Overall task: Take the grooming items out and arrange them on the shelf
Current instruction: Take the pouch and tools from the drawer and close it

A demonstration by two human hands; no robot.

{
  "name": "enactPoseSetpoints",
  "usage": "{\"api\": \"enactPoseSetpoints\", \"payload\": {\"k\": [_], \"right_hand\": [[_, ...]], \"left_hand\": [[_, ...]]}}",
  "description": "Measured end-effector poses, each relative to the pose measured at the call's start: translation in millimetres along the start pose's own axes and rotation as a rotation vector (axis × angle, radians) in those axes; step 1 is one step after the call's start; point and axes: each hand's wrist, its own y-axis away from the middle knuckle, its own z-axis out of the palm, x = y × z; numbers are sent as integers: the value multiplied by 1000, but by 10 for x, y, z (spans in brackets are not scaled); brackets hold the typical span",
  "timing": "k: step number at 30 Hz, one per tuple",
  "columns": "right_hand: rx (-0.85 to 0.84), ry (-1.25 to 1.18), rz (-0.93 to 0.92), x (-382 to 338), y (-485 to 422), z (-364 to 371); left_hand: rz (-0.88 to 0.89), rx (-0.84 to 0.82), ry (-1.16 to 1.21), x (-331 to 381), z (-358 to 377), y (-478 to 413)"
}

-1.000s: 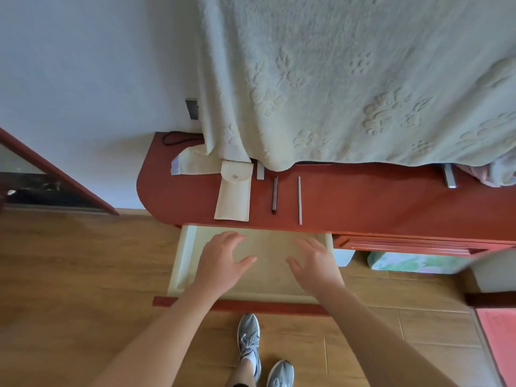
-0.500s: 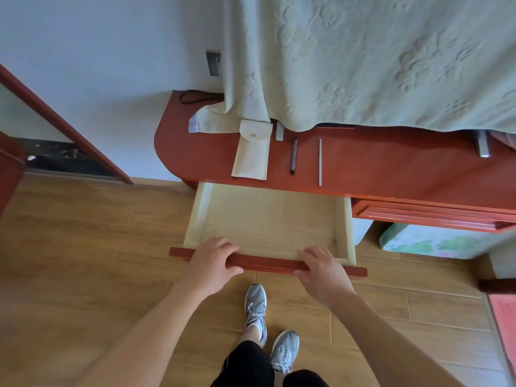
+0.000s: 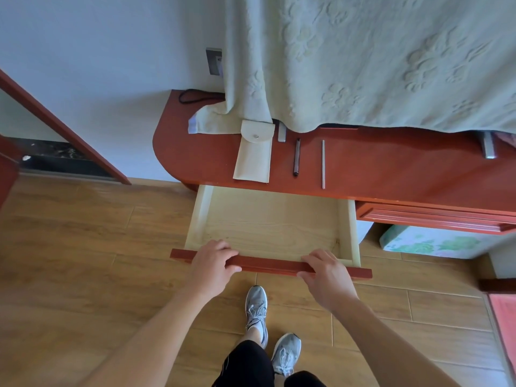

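At the near drawer front [image 3: 269, 265], left hand [image 3: 213, 265] and right hand [image 3: 328, 277] gripped its rail, fingers curled over.

The worktop [image 3: 391, 163] is red-brown wood with a smooth, shiny coat. Under its front edge, the open drawer [image 3: 273, 219] is pale bare wood, dull, with grain lines showing, and its front strip [image 3: 270, 265] is the same shiny red-brown. On the worktop near the left end lies a cream pouch [image 3: 253, 160] of soft matt cloth. Just right of it are a dark stick [image 3: 296, 157] and a thin grey metal file [image 3: 323, 164]. Over the back of the worktop hangs a fuzzy pale green blanket [image 3: 363, 60] with raised flowers. The floor [image 3: 83, 247] below is smooth wood-look planks.
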Motion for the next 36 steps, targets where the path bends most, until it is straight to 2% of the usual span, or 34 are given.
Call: {"api": "enactPoseSetpoints", "payload": {"k": [14,20,25,29,33,36], "right_hand": [[43,7,89,38,-734,-153],[57,197,75,-28,-969,-328],[-92,388,22,-62,-1217,-533],[-163,388,26,-23,-1329,-582],[-110,375,-11,13,-1380,-575],[28,317,-50,55,-1453,-557]], "left_hand": [[36,52,-22,-58,-126,-792],[16,192,-108,-71,-245,-1020],[-67,33,-240,-89,-356,-1195],[-68,24,-240,-98,-373,-1247],[-61,107,-194,-109,-375,-1292],[-57,209,-154,-140,-355,-1386]]}}
